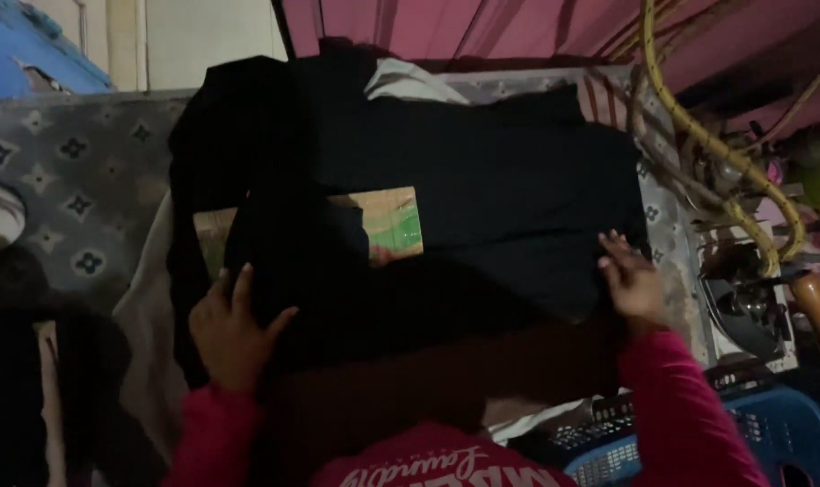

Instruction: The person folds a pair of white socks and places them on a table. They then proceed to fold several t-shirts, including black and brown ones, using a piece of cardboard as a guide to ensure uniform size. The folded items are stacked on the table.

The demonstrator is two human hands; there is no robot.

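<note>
Dim room, pink curtain (536, 27) behind; patterned grey mat (76, 180) carries black garment (482, 189), spread over mat's middle and right part, reaching right edge. We see bare mat only toward left edge. Our left hand (234, 329) flat on garment's near left part, fingers loosely spread, gripping nothing. Our right hand (631, 280) presses garment's near right corner, fingers extended. Cardboard sheet (387, 221), rectangular, stiff, pokes from cloth folds. Blue plastic basket (771, 433) by near right corner.

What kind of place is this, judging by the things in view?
Probably a small home laundry or ironing corner: a black garment spread over a folding board on a patterned padded table, a blue laundry basket and a clothes iron beside it.
</note>
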